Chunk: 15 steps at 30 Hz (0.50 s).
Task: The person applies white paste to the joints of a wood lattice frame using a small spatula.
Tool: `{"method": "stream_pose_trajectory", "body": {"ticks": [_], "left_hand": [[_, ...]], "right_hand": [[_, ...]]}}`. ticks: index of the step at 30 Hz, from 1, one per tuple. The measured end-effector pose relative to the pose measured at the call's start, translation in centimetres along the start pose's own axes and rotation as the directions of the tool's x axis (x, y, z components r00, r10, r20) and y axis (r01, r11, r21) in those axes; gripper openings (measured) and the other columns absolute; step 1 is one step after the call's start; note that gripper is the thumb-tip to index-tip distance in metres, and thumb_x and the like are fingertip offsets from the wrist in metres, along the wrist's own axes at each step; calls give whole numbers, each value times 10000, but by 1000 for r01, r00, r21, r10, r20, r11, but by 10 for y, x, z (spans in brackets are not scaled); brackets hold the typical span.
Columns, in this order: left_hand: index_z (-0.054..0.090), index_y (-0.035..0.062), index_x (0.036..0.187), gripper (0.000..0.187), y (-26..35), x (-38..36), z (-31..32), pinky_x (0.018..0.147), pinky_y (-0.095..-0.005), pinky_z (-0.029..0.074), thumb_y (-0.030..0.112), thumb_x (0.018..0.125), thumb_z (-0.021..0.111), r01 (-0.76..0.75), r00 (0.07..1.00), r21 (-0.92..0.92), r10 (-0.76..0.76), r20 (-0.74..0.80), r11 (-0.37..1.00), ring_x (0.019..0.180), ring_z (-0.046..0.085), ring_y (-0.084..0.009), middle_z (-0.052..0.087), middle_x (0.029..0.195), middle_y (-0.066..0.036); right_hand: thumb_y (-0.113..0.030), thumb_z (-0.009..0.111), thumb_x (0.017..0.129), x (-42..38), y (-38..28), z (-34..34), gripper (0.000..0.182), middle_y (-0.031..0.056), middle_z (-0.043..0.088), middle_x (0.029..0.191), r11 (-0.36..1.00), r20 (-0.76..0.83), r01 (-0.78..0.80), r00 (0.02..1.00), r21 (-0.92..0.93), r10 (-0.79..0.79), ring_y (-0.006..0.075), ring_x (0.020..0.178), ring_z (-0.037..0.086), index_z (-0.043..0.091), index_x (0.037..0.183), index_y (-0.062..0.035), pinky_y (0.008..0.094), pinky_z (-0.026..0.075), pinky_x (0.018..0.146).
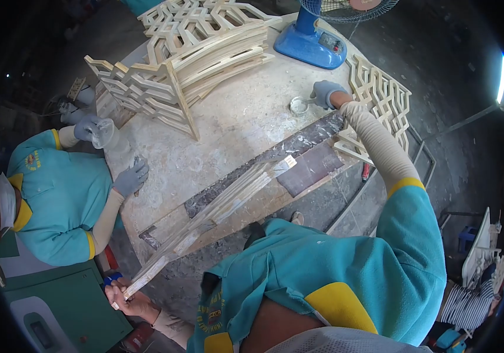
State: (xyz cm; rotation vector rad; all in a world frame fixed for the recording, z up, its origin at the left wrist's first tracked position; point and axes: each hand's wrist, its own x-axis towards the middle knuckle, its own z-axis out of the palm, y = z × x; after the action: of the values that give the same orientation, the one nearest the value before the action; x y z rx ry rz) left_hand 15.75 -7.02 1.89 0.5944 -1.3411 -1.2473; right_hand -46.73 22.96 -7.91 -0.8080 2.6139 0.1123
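Note:
My left hand (132, 304) is closed around the near end of a long, narrow wooden panel (216, 206), seen nearly edge-on. The panel slants up over the table's near edge, with white smears along its strips. My right hand (326, 95), in a grey glove, reaches across the table beside a small clear cup (299, 106) with pale contents. Its fingers look curled, and whatever may be between them is too small to make out. A dark, white-stained strip (263, 159) lies beneath the panel's far end.
Lattice panels (146, 88) stand stacked at the back left; another wooden lattice (378, 100) lies at the right edge. A blue fan base (310, 44) stands behind. At left, a co-worker's gloved hand holds a clear jug (106, 134); the other rests on the table (163, 159).

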Motion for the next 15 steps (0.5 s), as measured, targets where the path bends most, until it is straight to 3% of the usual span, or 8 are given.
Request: {"method": "stream_pose_trajectory", "body": {"ticks": [2, 3, 4, 6, 8, 11, 13, 15], "left_hand": [[304, 142, 701, 290, -3, -2, 15, 612, -256, 291, 89, 831, 558, 5, 999, -5, -5, -50, 1000, 608, 297, -89, 282, 665, 20], [305, 146, 695, 296, -3, -4, 19, 607, -242, 278, 74, 825, 560, 9, 995, -10, -10, -99, 1000, 613, 277, -74, 267, 662, 35], [305, 146, 695, 296, -5, -4, 15, 607, -242, 278, 74, 825, 560, 4, 994, -8, -5, -111, 1000, 613, 277, -74, 267, 662, 35], [333, 136, 699, 266, -13, -6, 2, 632, -244, 301, 74, 817, 562, 4, 993, -11, -5, -118, 1000, 617, 298, -80, 293, 673, 28], [353, 119, 700, 242, -12, -6, 0, 605, -255, 297, 70, 807, 565, 6, 993, -64, -13, -117, 998, 606, 306, -90, 296, 672, 17], [351, 105, 691, 239, -11, -6, -1, 554, -265, 265, 63, 800, 560, 11, 999, -81, -15, -52, 997, 583, 289, -93, 289, 654, 7], [353, 102, 689, 234, -14, -4, -14, 536, -271, 248, 58, 796, 556, -12, 1000, -113, 11, -6, 994, 570, 274, -95, 289, 645, 2], [364, 101, 686, 227, -13, -4, -15, 527, -275, 233, 55, 791, 560, -37, 999, -147, 42, 33, 988, 560, 257, -97, 291, 634, -1]], "right_hand": [[-206, 612, 848, 17, 9, 29, 322, 184, 716, 974, 979, -80, 119, 991, 168, -107, 334, 817, 710, 703, 1137, -100, 403, 549, 680], [-225, 622, 852, 24, 8, 35, 376, 156, 714, 1039, 957, 40, 60, 996, 284, -74, 315, 870, 707, 670, 1219, -159, 398, 546, 746], [-225, 622, 852, 28, 6, 40, 376, 156, 714, 1039, 958, 38, 71, 996, 278, -84, 315, 870, 707, 670, 1219, -159, 398, 546, 746], [-206, 620, 855, 36, 6, 55, 367, 153, 714, 1047, 976, -144, 172, 978, 135, -152, 294, 857, 708, 674, 1215, -155, 379, 548, 745], [-184, 627, 852, 51, 12, 67, 360, 177, 712, 1032, 952, -202, 256, 954, 165, -221, 284, 822, 709, 680, 1207, -153, 361, 553, 703], [-189, 644, 849, 47, 0, 55, 352, 161, 726, 923, 943, -159, 184, 977, 278, -143, 250, 699, 699, 690, 1194, -144, 346, 539, 587], [-192, 672, 840, 36, -9, 38, 348, 102, 719, 787, 891, 84, -90, 995, 445, 58, 186, 526, 623, 705, 1183, -139, 327, 481, 463], [-189, 686, 835, 47, 0, 42, 350, 73, 700, 732, 850, 116, -61, 993, 523, 0, 154, 462, 557, 707, 1181, -142, 310, 434, 417]]}}
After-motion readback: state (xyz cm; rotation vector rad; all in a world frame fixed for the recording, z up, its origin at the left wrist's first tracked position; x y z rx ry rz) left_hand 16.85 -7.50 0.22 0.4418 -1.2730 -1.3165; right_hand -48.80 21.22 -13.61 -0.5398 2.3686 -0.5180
